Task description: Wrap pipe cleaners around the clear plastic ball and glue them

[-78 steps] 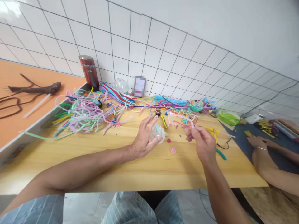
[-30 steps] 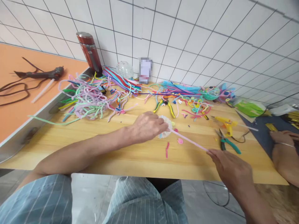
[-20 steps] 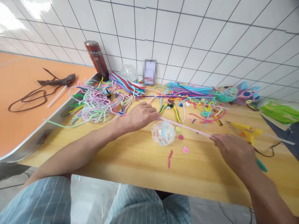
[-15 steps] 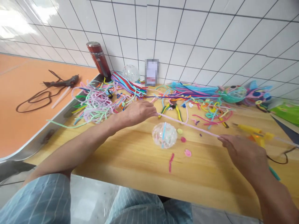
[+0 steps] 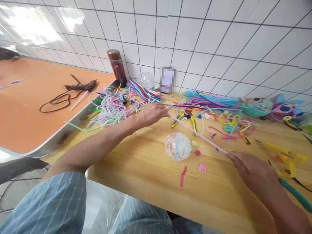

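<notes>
A pale pink pipe cleaner (image 5: 197, 132) stretches nearly straight between my two hands above the table. My left hand (image 5: 154, 114) is closed on its far end, near the loose pile. Its near end is pinched in my right hand (image 5: 248, 165), at the right. Below the strand sits a clear ball (image 5: 177, 146) with a light blue strip across it. Beside the ball lie a yellow-green disc (image 5: 194, 143), a crimson disc (image 5: 197, 152), a pink oval coil (image 5: 202, 168) and a bent magenta piece (image 5: 183, 177).
Tangled pipe cleaners (image 5: 112, 109) cover the back left, by a red thermos (image 5: 117, 66). Yellow-black pliers (image 5: 192, 122) lie mid-table. A yellow glue gun (image 5: 282, 154) and teal-handled tool (image 5: 296, 195) lie right. A dark glue gun (image 5: 81, 86) rests on the orange table (image 5: 29, 117).
The view has swung left, so things on the table appear shifted to the right. Both hands still hold the pink pipe cleaner stretched, now slanting a little more steeply.
</notes>
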Motion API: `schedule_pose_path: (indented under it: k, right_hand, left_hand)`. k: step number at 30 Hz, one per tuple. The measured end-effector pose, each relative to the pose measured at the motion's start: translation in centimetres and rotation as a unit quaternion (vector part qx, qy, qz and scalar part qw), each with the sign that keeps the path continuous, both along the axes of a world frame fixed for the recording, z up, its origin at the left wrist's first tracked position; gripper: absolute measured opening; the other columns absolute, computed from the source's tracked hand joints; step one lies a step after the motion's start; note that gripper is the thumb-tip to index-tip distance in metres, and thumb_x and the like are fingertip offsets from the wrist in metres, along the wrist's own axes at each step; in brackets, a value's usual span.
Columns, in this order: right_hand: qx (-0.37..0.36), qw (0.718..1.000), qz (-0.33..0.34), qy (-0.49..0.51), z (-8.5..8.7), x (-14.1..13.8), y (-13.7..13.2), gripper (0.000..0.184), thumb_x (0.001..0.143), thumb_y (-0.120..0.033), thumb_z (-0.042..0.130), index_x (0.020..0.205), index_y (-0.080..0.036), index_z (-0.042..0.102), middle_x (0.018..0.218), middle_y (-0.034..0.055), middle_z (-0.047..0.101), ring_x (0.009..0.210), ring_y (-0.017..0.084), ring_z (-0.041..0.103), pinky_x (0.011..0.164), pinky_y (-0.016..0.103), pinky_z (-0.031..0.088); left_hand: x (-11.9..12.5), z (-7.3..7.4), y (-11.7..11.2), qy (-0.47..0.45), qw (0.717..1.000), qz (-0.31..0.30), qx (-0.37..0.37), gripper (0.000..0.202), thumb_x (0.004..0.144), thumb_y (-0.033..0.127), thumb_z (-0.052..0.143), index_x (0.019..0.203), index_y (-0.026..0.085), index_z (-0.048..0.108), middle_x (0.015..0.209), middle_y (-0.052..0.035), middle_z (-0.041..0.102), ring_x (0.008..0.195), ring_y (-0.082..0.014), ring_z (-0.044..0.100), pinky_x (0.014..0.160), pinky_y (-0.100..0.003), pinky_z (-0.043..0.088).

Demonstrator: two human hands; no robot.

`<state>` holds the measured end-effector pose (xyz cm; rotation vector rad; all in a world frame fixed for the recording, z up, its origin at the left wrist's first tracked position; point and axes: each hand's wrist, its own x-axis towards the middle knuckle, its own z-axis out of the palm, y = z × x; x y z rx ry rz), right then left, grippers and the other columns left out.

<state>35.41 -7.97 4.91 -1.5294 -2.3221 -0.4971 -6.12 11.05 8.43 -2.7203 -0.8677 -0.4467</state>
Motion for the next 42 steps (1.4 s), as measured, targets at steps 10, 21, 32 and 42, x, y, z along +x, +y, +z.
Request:
schedule_pose_path:
  k: [10, 21, 32, 42]
  right_hand:
    - [-0.075, 0.991, -0.089, 0.065, 2.9, 0.1, 1.4, 0.039, 0.106, -0.045, 0.042, 0.093, -0.026, 0.075, 0.069, 0.0045, 0.075, 0.066, 0.024, 0.072, 0.061, 0.036, 0.048]
    - [-0.071, 0.996, -0.037, 0.045, 4.0, -3.1, 2.1, 0.058, 0.109, -0.057, 0.033, 0.086, -0.025, 0.075, 0.066, 0.0066, 0.074, 0.062, 0.024, 0.068, 0.062, 0.037, 0.047]
    - [-0.143, 0.973, -0.009, 0.178, 3.1, -2.7, 5.2, 0.043, 0.102, -0.052, 0.052, 0.078, -0.027, 0.077, 0.085, 0.0099, 0.082, 0.087, 0.027, 0.075, 0.081, 0.040, 0.056]
    - [-0.191, 0.848, -0.110, 0.482, 1.3, -4.0, 6.9, 0.028, 0.084, -0.053, 0.077, 0.084, -0.024, 0.075, 0.070, 0.0002, 0.073, 0.059, 0.016, 0.059, 0.056, 0.030, 0.048]
  left_hand:
    - [-1.2, -0.1, -1.3, 0.035, 0.999, -0.009, -0.035, 0.029, 0.109, 0.017, 0.047, 0.119, 0.015, 0.074, 0.104, -0.0099, 0.078, 0.091, -0.0180, 0.072, 0.076, -0.026, 0.049]
    - [-1.9, 0.3, -0.9, -0.097, 0.981, 0.123, -0.118, 0.035, 0.104, 0.014, 0.041, 0.113, 0.015, 0.075, 0.100, -0.0076, 0.081, 0.088, -0.0191, 0.073, 0.071, -0.027, 0.048]
    - [-0.8, 1.1, 0.6, -0.387, 0.818, -0.009, -0.426, 0.034, 0.097, 0.043, 0.063, 0.086, 0.014, 0.077, 0.080, -0.0037, 0.076, 0.063, -0.0085, 0.052, 0.060, -0.022, 0.042]
    - [-0.9, -2.9, -5.7, -0.414, 0.794, -0.059, -0.440, 0.096, 0.086, 0.077, 0.074, 0.164, 0.031, 0.041, 0.165, -0.0205, 0.052, 0.134, -0.0313, 0.068, 0.103, -0.044, 0.062]
